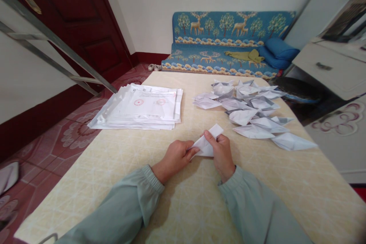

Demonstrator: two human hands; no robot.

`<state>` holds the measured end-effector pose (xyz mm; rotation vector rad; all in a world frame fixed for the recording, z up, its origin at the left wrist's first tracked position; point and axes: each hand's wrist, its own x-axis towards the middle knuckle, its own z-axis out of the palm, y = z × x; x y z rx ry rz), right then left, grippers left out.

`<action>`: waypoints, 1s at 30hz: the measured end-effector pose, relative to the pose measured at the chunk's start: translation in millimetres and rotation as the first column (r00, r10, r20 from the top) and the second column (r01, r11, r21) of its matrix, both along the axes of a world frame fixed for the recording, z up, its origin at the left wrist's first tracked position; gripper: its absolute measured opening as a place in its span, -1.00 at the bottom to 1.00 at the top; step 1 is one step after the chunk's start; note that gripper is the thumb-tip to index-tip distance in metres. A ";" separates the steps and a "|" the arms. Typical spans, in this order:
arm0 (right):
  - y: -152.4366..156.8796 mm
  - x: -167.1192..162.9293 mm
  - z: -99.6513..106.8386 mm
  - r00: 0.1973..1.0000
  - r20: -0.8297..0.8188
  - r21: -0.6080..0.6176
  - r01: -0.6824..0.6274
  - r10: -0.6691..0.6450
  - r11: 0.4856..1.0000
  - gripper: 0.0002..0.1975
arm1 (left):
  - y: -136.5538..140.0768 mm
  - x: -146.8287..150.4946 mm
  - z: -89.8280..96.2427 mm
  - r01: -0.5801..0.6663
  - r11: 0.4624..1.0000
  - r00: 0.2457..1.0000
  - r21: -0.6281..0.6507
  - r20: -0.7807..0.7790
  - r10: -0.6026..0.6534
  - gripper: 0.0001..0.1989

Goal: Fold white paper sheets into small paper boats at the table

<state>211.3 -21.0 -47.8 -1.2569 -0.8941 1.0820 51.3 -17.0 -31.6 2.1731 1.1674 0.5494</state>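
Observation:
A folded sheet of white paper [206,148] is held between both hands, just over the middle of the table. My left hand [177,157] pinches its left end between thumb and fingers. On the right side, my right hand [221,154] grips the sheet, thumb lying on top and the other fingers partly hidden. Beyond my right hand lies a group of several folded paper boats [253,132], white and grey, pointed at both ends. To the left rests a stack of flat papers [154,103], the top one showing two red round stamps.
A pale yellow patterned cloth covers the table [188,206]. Behind it stands a blue sofa [213,61] with deer patterns. A metal ladder [60,47] leans at left by a dark red door [82,15]. White drawers [334,68] and a dark round stool [299,88] are at right.

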 end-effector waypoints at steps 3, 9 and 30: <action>-1.6 -2.4 5.6 0.999 0.023 -0.004 -0.022 0.023 1.000 -0.71 | -0.5 -0.2 -0.1 0.003 0.999 0.998 -0.032 0.064 -0.001 -0.60; -4.5 -8.6 16.5 0.992 0.035 -0.024 -0.124 0.125 0.992 -0.74 | -0.7 -0.4 -1.1 -0.004 0.995 0.985 -0.099 0.174 0.021 -0.59; 2.7 2.7 6.6 0.943 -0.314 0.094 0.144 -0.108 0.985 -0.71 | -0.7 -1.4 1.8 -0.008 0.999 0.997 -0.039 0.081 0.011 -0.58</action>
